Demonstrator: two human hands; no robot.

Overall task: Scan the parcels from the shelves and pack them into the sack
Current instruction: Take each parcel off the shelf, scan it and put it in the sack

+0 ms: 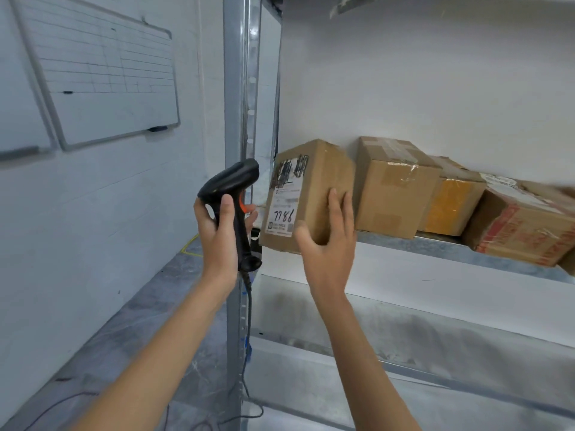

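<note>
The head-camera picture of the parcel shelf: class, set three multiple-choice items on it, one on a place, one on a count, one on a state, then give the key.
1. Where is the scanner?
A. in the left hand
B. on the shelf
C. on the floor

2. How many parcels show on that shelf?
A. two
B. four
C. seven

3. What is the right hand doing?
A. hanging idle
B. writing on the whiteboard
C. gripping the labelled parcel

Key: 1 A, fingers wrap its handle; 2 B, four boxes stand in a row; 3 C, fingers and thumb clasp its corner.

White wall (130, 213) bearing a gridded whiteboard (105, 73), grey marbled floor (149, 321) below.
</note>
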